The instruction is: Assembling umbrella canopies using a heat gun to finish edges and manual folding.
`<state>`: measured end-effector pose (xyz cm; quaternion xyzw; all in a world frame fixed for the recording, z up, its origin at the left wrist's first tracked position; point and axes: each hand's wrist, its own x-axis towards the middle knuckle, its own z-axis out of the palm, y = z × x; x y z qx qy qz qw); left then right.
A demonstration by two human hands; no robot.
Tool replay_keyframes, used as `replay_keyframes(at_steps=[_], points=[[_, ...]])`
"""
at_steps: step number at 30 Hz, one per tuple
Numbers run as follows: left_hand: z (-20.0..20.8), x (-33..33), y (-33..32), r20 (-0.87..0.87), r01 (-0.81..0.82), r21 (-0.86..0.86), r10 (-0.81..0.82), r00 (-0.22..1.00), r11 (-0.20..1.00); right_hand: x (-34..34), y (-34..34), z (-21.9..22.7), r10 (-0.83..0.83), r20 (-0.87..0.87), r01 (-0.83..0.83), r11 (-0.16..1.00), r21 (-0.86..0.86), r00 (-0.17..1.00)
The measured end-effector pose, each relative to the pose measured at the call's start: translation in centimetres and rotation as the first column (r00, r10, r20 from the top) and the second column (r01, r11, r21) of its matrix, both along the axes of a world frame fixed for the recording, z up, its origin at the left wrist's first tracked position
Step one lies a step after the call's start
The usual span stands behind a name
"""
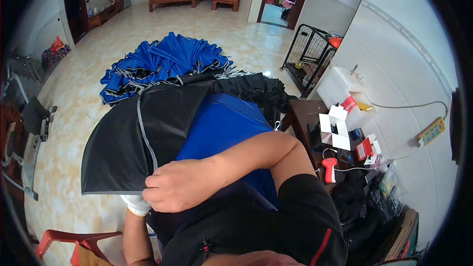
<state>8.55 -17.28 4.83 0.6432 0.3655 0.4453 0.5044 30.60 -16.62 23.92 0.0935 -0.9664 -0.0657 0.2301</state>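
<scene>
An umbrella canopy [116,148] spreads over my lap, with black panels on the left, a grey edging and a grey strip along a seam. Its blue panel [217,125] lies to the right, partly under my right forearm. My bare right hand [173,187] reaches across to the left, its fingers closed on the canopy's near edge where the grey strip ends. Just below that edge is my left hand [135,204] in a white glove. The black cloth and my right hand cover its fingers, so their grip does not show.
Piled blue umbrellas [167,56] and black ones [256,88] lie on the tiled floor ahead. At right, a dark table [300,113] holds opened boxes and a red-and-white glue gun [329,168]. A wire cage [308,59] stands beyond; a red stool [79,236] is at lower left.
</scene>
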Motion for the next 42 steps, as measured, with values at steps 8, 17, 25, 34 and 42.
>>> replay_keyframes(at_steps=[8, 17, 25, 34, 42], points=[[2.3, 1.1, -0.7, -0.294, -0.223, 0.401, 0.355, 0.887, 0.889, -0.6, -0.7, -1.4, -0.021, -0.248, 0.1, 0.945, 0.311, 0.968], [5.1, 1.3, -3.0, -0.356, -0.222, 0.814, 0.764, 0.538, 0.536, 0.0, 3.7, -1.2, 0.03, 0.054, -0.02, 0.983, -0.18, 0.998], [-13.0, -19.5, -10.2, -0.01, -0.763, 0.643, 0.997, -0.083, -0.057, 5.6, 9.2, 1.5, -0.2, 0.224, 0.214, 0.976, -0.04, 0.954], [4.6, -2.8, -8.4, 0.402, -0.736, 0.556, 0.9, -0.169, -0.387, 0.8, 1.7, 0.4, -0.036, 0.08, 0.061, 0.94, -0.337, 0.996], [9.2, 5.6, -5.8, -0.722, 0.427, 0.654, 0.349, 0.597, 0.624, -0.2, -0.4, 1.7, 0.095, 0.272, 0.084, 0.81, -0.58, 0.958]])
